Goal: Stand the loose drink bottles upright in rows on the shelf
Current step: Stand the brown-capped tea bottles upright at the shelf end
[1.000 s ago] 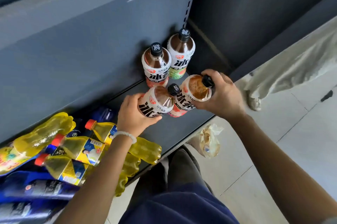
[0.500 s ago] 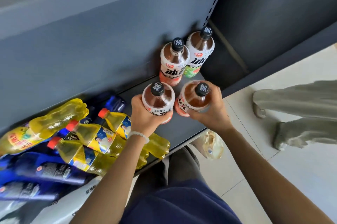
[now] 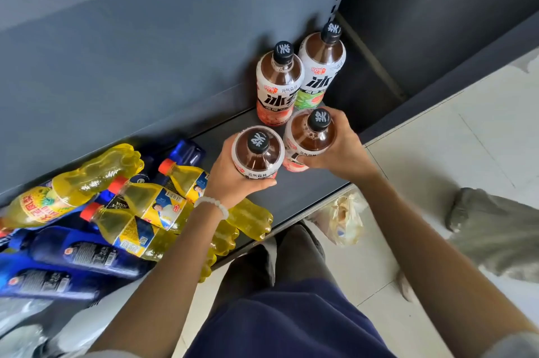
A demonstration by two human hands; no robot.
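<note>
Both hands were down on the dark grey metal shelf [image 3: 306, 191]: the left hand [image 3: 233, 177] clasped a black-capped brown tea bottle [image 3: 258, 153], the right hand [image 3: 341, 150] grasped its twin [image 3: 310, 139]. They stood upright, side by side, just in front of two standing tea bottles [image 3: 280, 83], probably starting a second row. Yellow and blue plastic bottles [image 3: 151, 206] lay loose at left.

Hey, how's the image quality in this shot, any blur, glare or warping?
Head view: wide-angle lens bends the shelf edges; tea bottles sharp, casting shadows on the back panel; yellow bottles at left slightly soft; bright floor nearly washed out.
</note>
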